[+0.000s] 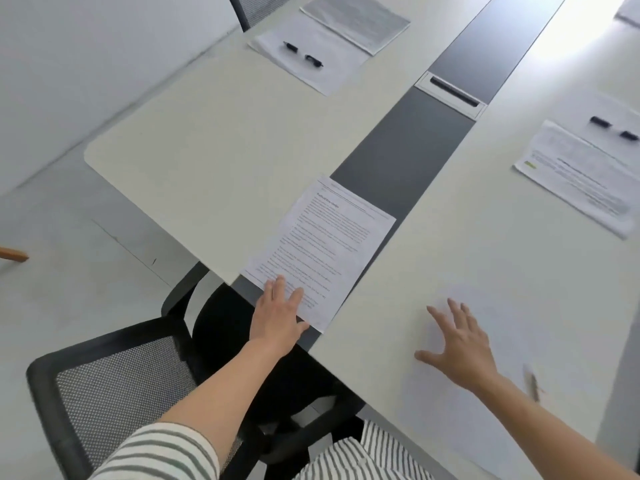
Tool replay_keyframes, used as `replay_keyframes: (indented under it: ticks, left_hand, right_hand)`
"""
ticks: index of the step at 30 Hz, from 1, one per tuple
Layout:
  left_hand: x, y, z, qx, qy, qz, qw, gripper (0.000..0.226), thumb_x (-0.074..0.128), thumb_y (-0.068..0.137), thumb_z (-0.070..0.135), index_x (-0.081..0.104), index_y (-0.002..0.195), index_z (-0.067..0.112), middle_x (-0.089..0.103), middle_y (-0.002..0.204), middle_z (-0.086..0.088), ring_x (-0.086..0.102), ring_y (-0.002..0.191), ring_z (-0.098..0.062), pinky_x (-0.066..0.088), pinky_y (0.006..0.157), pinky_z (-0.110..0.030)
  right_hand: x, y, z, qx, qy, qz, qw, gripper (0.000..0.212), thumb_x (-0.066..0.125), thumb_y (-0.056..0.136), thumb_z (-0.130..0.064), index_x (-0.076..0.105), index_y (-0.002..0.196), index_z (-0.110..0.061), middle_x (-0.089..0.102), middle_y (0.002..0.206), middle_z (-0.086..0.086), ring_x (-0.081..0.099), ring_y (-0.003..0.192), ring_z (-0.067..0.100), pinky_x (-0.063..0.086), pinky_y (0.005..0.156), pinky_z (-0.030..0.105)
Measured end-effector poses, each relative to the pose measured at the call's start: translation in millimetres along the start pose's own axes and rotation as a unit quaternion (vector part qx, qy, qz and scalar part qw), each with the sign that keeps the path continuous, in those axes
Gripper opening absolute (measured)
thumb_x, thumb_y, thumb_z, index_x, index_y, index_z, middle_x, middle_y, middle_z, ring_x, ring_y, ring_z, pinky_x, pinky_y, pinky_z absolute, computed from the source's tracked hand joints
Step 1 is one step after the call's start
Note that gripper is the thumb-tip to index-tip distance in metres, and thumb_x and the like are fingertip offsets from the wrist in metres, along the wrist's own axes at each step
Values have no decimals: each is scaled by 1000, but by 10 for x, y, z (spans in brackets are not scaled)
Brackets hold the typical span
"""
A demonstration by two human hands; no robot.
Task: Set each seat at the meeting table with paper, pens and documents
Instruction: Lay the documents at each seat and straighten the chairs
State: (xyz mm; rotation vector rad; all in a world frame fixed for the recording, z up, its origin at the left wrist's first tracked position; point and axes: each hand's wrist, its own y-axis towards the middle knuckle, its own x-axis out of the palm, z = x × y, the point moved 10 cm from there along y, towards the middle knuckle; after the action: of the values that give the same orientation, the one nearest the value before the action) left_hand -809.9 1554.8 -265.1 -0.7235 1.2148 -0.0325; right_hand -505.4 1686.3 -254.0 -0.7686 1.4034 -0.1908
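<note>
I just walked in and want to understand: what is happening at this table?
A person is setting the seat at the table end. The left hand presses flat on a printed document lying over the dark centre strip; the right hand rests spread on a blank sheet. A far-left set and a right-side set of papers with pens are already laid.

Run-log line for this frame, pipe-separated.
step: setting near seat | left hand: flat on printed document | right hand: spread on blank paper | pen: by right forearm, blurred
</note>
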Motion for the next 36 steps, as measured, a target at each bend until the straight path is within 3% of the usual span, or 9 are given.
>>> replay_keyframes:
  ticks: [4, 13, 17, 21, 36]
  left_hand:
    - [-5, 2, -55, 1, -1, -2, 1000, 75, 52, 91, 53, 17, 152, 27, 2, 162, -14, -1, 150, -33, 20, 119, -45]
    - [-91, 39, -164, -18, 4, -2, 1000, 76, 56, 88, 54, 22, 151, 29, 5, 162, -13, 3, 149, -31, 18, 119, -45]
    - [-153, 71, -34, -10, -26, 27, 999, 75, 55, 88, 55, 24, 150, 29, 6, 162, -12, 3, 150, -31, 18, 120, -45]
    - [-53, 99, 30, -17, -30, 5, 999, 79, 55, 88, 56, 17, 152, 29, -1, 162, -12, -2, 150, -32, 14, 121, -44]
    - [-123, 180, -168, -33, -20, 4, 999, 81, 59, 86, 53, 19, 152, 30, 1, 162, -12, -2, 150, -31, 16, 119, -44]
  right_hand:
    - [98, 13, -145, -11, 11, -22, 1000, 99, 63, 78, -65, 7, 154, -36, -9, 165, 3, -9, 152, 25, 16, 120, 42]
    - [-278, 563, -1024, -58, 29, 23, 998, 100, 63, 77, -67, 8, 154, -33, -4, 165, 5, -2, 152, 30, 22, 116, 47]
    - [-293, 382, -841, -68, 40, 53, 995, 99, 62, 78, -65, 8, 154, -34, -5, 165, 3, -5, 152, 27, 17, 119, 46]
    - [38, 164, -549, -52, 10, 3, 999, 103, 62, 76, -67, 4, 154, -33, -11, 165, 4, -11, 151, 27, 13, 120, 45]
    - [-84, 353, -1061, -47, 19, 11, 999, 102, 65, 75, -65, 10, 153, -31, -10, 164, 8, -9, 151, 32, 20, 117, 47]
